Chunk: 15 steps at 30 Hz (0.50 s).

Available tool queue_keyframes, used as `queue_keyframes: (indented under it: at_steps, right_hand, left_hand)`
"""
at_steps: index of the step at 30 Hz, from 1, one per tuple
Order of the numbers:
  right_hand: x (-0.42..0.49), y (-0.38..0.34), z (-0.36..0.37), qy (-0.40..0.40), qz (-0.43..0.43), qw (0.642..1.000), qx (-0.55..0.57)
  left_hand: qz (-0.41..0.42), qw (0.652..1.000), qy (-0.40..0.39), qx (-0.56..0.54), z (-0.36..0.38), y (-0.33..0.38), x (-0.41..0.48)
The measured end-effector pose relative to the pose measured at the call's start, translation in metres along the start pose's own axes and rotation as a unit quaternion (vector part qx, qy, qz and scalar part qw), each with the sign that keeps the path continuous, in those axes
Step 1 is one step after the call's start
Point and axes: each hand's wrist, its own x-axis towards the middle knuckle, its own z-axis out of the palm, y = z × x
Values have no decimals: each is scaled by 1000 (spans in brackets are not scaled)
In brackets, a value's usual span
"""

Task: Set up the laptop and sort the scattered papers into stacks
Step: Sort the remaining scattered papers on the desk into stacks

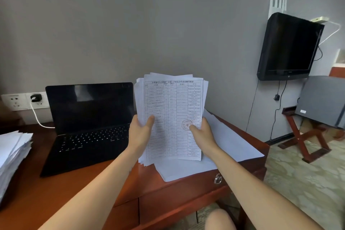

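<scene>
Left hand (140, 129) and right hand (202, 133), equally near, hold the sheaf (173, 102) upright, fingers (150, 120) pinching its side edges, just above the surface (130, 183).

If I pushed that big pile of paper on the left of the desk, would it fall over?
Probably it would slide apart rather than tip: the paper pile is loose sheets with uneven, fanned edges. It looks thick, so it is likely heavy to lift.
</scene>
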Motion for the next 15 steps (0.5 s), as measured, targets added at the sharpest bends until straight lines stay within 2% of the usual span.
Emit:
queue_keyframes:
  at_steps: [8,15]
  right_hand:
    - [5,-13,4,-26,-16,1000,-9]
    - [17,12,21,-103,36,993,-51]
  left_hand:
    - [58,985,-63,146,-29,-5,5]
    - [9,986,1,165,-64,-37,2]
